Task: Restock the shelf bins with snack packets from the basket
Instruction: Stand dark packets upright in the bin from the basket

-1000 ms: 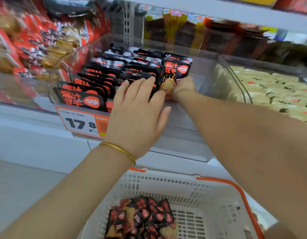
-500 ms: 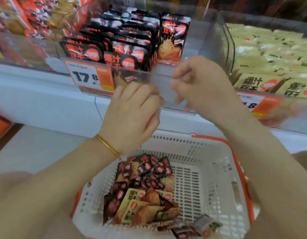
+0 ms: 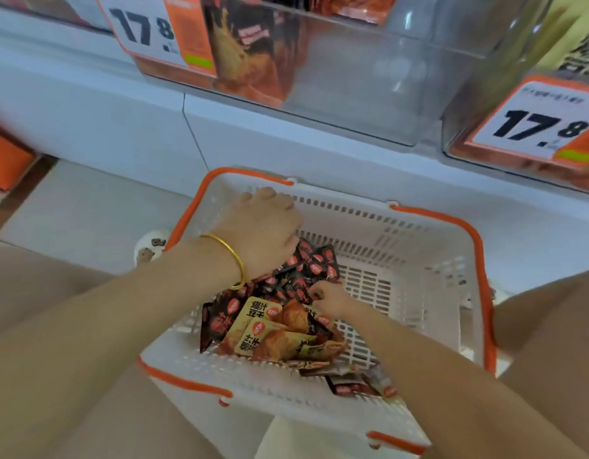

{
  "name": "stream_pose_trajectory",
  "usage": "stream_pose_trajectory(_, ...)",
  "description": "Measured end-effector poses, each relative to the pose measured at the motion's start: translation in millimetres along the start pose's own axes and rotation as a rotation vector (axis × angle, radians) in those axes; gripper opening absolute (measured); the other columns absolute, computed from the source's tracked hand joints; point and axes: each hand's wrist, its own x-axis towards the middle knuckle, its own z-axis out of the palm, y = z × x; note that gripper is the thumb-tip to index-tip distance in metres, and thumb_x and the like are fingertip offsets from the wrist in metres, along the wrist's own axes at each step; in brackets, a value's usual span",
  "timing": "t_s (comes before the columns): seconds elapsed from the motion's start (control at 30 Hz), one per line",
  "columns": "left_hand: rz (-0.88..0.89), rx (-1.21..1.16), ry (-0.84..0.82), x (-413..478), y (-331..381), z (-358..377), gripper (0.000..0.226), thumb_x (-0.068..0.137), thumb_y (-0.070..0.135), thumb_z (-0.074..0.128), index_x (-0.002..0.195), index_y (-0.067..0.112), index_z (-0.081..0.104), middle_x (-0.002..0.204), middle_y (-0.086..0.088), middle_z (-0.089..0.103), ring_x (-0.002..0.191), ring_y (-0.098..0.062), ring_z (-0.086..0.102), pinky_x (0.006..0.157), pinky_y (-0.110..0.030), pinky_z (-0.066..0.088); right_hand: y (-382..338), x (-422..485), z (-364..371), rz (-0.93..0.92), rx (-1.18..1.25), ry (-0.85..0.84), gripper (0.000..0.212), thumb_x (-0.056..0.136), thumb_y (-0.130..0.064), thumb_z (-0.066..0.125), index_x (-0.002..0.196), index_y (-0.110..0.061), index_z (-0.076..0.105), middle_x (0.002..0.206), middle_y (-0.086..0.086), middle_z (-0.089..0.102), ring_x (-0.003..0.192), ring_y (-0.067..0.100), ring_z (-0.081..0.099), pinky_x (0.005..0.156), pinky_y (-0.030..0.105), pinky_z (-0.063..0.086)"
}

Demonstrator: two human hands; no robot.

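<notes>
Pick-up step: both hands were in the one basket (image 3: 435,293). The right hand (image 3: 327,298) was curled, pinching into the snack packets (image 3: 273,329) heaped toward the basket's left edge. The left hand (image 3: 263,233) was curled above them, its grip hidden. The packets, dark and tan, overlapped past counting. Next call: lift a bunch cleanly up to the two shelf bins (image 3: 369,77).

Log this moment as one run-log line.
stage: picking from basket | left hand: curled over packets, grip unclear | right hand: pinching packets | bin: part empty
</notes>
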Motion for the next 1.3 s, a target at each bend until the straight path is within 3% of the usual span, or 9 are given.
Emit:
stream_pose_trajectory(0.13,-0.013,-0.015,-0.047,4.0,-1.0,0.8,0.034,0.097,0.032,0.034,0.122,0.019,0.053,0.127,0.0,0.048,0.119,-0.024,0.038,0.099,-0.04,0.036,-5.7,15.6,12.2,0.115,0.257,0.121,0.037,0.096,-0.011,0.052,0.132,-0.004,0.043,0.128,0.016,0.052,0.115,0.029,0.052,0.096,0.034,0.042)
stream_pose_trajectory(0.2,-0.013,-0.006,-0.035,8.0,-1.8,0.0,0.035,0.097,0.033,0.034,0.123,0.019,0.054,0.128,-0.001,0.048,0.119,-0.023,0.039,0.099,-0.04,0.037,-8.1,17.3,14.4,0.132,0.211,0.128,0.009,0.097,-0.017,0.053,0.101,-0.011,0.058,0.099,0.008,0.059,0.097,0.024,0.057,0.093,0.033,0.042)
stream_pose_trajectory(0.3,-0.004,-0.014,-0.049,11.6,-1.8,-0.8,0.036,0.097,0.032,0.034,0.125,0.019,0.053,0.131,-0.002,0.047,0.12,-0.024,0.04,0.099,-0.039,0.037,-13.0,15.3,12.8,0.083,0.157,0.228,0.039,0.097,-0.018,0.05,0.061,-0.017,0.036,0.064,-0.001,0.036,0.06,0.013,0.04,0.064,0.029,0.037)
stream_pose_trajectory(0.47,-0.037,-0.116,-0.129,15.9,-2.1,2.9,0.036,0.096,0.028,0.044,0.13,0.017,0.048,0.13,-0.005,0.049,0.117,-0.026,0.046,0.096,-0.04,0.043,-28.1,-32.9,-51.9,-0.141,0.254,0.296,0.025,0.1,-0.013,0.042,0.112,0.002,0.057,0.102,0.012,0.059,0.092,0.026,0.055,0.077,0.031,0.04)
stream_pose_trajectory(0.63,-0.159,-0.508,-0.178,21.4,4.5,-5.8,0.048,0.091,0.025,0.06,0.132,0.01,0.04,0.124,-0.01,0.053,0.11,-0.026,0.054,0.086,-0.032,0.046,-47.2,-101.3,-116.2,-0.381,0.388,0.262,0.024,0.099,-0.009,0.045,0.118,-0.001,0.058,0.104,0.016,0.061,0.096,0.024,0.062,0.082,0.045,0.053)
stream_pose_trajectory(0.8,-0.15,-0.795,0.151,19.9,1.4,-42.7,0.031,0.079,0.011,0.071,0.069,0.022,0.044,0.073,-0.001,0.054,0.065,-0.015,0.05,0.06,-0.019,0.04,-56.8,-154.4,-139.1,-0.532,0.978,0.379,0.015,0.081,-0.009,0.067,0.093,-0.016,0.062,0.089,0.007,0.066,0.075,0.011,0.065,0.069,0.029,0.055)
stream_pose_trajectory(1.0,-0.022,-1.028,0.589,6.5,-6.9,-108.4,0.015,0.082,0.011,0.07,0.085,0.015,0.056,0.077,-0.007,0.063,0.067,-0.012,0.06,0.069,-0.027,0.05,-98.7,-215.4,-171.5,-0.731,0.933,0.602,0.034,0.069,0.005,0.073,0.096,-0.013,0.063,0.09,0.004,0.07,0.083,0.018,0.065,0.08,0.044,0.055)
stream_pose_trajectory(1.13,0.011,-0.548,1.064,13.0,-29.1,-151.1,0.027,0.087,0.019,0.053,0.11,0.006,0.057,0.106,-0.01,0.061,0.1,-0.024,0.057,0.089,-0.03,0.043,-152.6,-243.0,-232.3,-0.721,0.585,1.221,0.029,0.077,-0.002,0.068,0.101,-0.017,0.057,0.092,-0.004,0.06,0.083,0.009,0.056,0.074,0.021,0.047)
stream_pose_trajectory(1.3,-0.057,-0.019,0.85,43.6,-53.2,-132.7,0.05,0.091,0.038,0.037,0.127,0.01,0.055,0.14,-0.018,0.046,0.131,-0.038,0.04,0.11,-0.055,0.027,-185.4,-178.8,-315.0,-0.263,0.269,1.356,0.02,0.086,-0.01,0.062,0.104,-0.015,0.056,0.116,0.007,0.061,0.111,0.023,0.055,0.078,0.028,0.038)
